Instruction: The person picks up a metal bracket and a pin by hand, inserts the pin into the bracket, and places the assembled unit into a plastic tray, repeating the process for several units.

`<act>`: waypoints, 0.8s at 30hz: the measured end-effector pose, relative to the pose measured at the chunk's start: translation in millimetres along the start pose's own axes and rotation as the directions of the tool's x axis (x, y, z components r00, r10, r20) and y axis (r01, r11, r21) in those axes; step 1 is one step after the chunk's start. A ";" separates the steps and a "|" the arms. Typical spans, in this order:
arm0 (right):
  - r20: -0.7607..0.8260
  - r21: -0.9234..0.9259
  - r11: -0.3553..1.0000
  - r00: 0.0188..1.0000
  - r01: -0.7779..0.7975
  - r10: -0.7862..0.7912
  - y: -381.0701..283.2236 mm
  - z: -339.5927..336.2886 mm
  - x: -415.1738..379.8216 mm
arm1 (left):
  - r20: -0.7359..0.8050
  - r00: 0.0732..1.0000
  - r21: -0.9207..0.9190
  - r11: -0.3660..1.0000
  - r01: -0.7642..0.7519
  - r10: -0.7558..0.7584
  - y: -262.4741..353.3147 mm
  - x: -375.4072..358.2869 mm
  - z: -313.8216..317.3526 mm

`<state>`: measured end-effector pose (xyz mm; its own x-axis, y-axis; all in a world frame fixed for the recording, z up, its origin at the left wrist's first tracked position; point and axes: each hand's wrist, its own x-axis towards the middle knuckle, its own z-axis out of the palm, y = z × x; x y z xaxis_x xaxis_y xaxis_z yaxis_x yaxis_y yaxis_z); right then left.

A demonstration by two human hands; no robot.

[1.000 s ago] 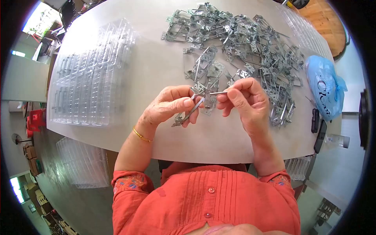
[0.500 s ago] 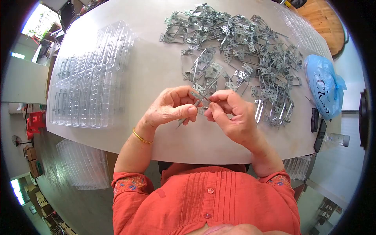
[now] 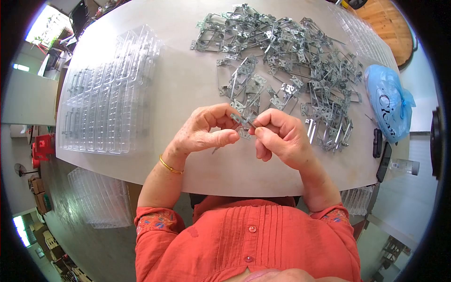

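Bracket point(image 3: 241, 120) at frame centre, gripped by the left hand point(image 3: 206, 128), apparently to steady it against the right hand point(image 3: 282, 140), which pinches its slim end. Pile point(image 3: 272, 35), upper right of worktop point(image 3: 183, 66), seems placed within reach; trays point(image 3: 107, 105), upper left, presumably set apart from it.

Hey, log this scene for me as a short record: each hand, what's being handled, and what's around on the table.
Left hand: fingertips at the metal part, grip partly hidden; gold bracelet on wrist
Right hand: thumb and fingers pinching the same part
Part position: between both hands, above the table
Pile: many metal parts, jumbled, beyond the hands and to the right
Trays: clear plastic, left side of table
Bag: blue, right edge of table
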<state>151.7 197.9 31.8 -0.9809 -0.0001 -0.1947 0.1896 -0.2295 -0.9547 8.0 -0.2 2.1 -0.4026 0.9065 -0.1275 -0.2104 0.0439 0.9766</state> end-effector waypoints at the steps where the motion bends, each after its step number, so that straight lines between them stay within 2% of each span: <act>1: 0.000 0.007 1.000 1.000 -0.019 0.019 -1.0 -1.1 0.4 | -0.001 1.000 0.000 1.000 -0.002 0.002 -1.1 0.2 -0.6; 5: -0.007 -0.100 0.995 1.000 0.011 -0.011 0.1 -7.9 2.3 | -0.054 0.997 0.038 0.998 -0.051 0.053 1.1 -0.6 -3.1; 7: -0.144 -0.052 0.993 0.984 0.102 -0.109 4.3 -11.6 4.0 | -0.069 0.995 0.025 0.998 -0.064 0.066 3.2 -2.0 -4.2; 8: -0.104 -0.021 0.970 0.964 0.242 -0.243 8.2 -15.6 6.8 | -0.066 0.994 0.059 0.995 -0.082 0.086 2.8 -2.5 -4.2; 10: -0.123 -0.033 0.955 0.947 0.294 -0.296 10.0 -11.0 7.9 | -0.069 0.991 0.095 0.990 -0.107 0.114 -1.1 -1.0 -3.5; 11: -0.135 -0.043 0.937 0.927 0.348 -0.350 10.2 -8.3 10.2 | -0.045 0.972 0.231 0.949 -0.215 0.232 -5.3 1.6 -3.7; 12: -0.078 -0.033 0.926 0.923 0.376 -0.378 13.5 -10.2 10.5 | -0.010 0.941 0.365 0.878 -0.311 0.338 -7.7 2.9 -3.6; 15: -0.041 -0.011 0.929 0.928 0.370 -0.370 14.8 -2.7 7.8 | 0.013 0.925 0.436 0.831 -0.346 0.379 -5.3 3.4 0.7; 18: -0.064 -0.078 0.941 0.940 0.330 -0.336 16.7 3.6 3.3 | 0.054 0.868 0.558 0.706 -0.436 0.493 -5.3 3.9 0.7; 19: -0.021 -0.069 0.938 0.940 0.339 -0.341 18.7 4.4 3.6 | 0.023 0.864 0.583 0.695 -0.420 0.503 -5.8 4.3 0.5; 21: -0.065 -0.235 0.903 0.921 0.360 -0.384 23.4 5.4 5.0 | 0.055 0.835 0.593 0.655 -0.469 0.548 -5.9 4.7 -0.1; 22: -0.035 -0.233 0.898 0.920 0.372 -0.390 24.1 7.1 4.9 | 0.036 0.828 0.610 0.644 -0.462 0.559 -7.5 4.5 -1.4; 24: -0.117 -0.345 0.878 0.913 0.332 -0.391 24.9 9.0 3.4 | 0.060 0.822 0.634 0.614 -0.470 0.567 -10.4 4.7 -1.5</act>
<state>152.7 183.4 9.4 -0.9644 0.2032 0.1694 -0.1438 0.1346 -0.9804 6.9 2.9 -8.9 -0.3966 0.7950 0.4590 0.6245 -0.1328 0.7696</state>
